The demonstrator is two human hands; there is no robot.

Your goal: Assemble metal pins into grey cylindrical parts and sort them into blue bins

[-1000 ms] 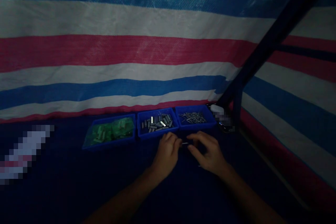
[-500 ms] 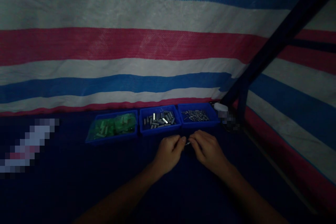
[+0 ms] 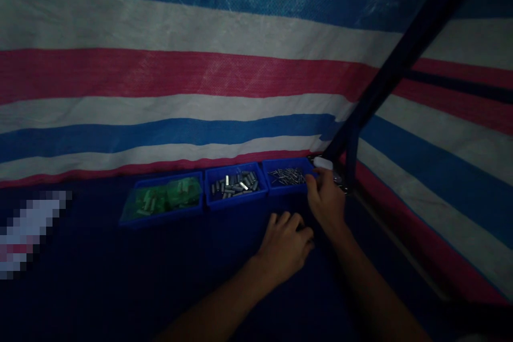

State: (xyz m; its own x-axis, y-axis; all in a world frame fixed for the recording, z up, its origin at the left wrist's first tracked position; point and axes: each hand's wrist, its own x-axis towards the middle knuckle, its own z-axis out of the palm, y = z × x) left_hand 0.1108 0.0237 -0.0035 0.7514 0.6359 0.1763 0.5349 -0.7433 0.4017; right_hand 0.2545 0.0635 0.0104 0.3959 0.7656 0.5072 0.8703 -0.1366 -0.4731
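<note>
My left hand (image 3: 286, 243) is low over the dark blue surface, back up, its fingers curled downward. Whatever lies under its fingers is hidden. Farther out, my right hand (image 3: 326, 200) reaches beside the right-hand blue bin (image 3: 286, 190), thumb held apart from the fingers and nothing visible between them. Thin metal pins, looking like rivets or nails (image 3: 289, 176), fill that bin. Just beyond the right fingertips is a small white object (image 3: 323, 163), partly covered by the hand.
A middle blue bin (image 3: 236, 202) holds short shiny metal cylinders (image 3: 236, 184). The left blue bin (image 3: 168, 217) contains green plastic bags (image 3: 150, 200) of metal pieces. Striped sheeting (image 3: 180, 75) hangs behind, and a dark slanted post (image 3: 385, 91) stands at right.
My hands, close together earlier around a small shiny metal piece, have parted. The right moved outward to the white object; the left turned back-up and shifted right. The view also shifted slightly.
</note>
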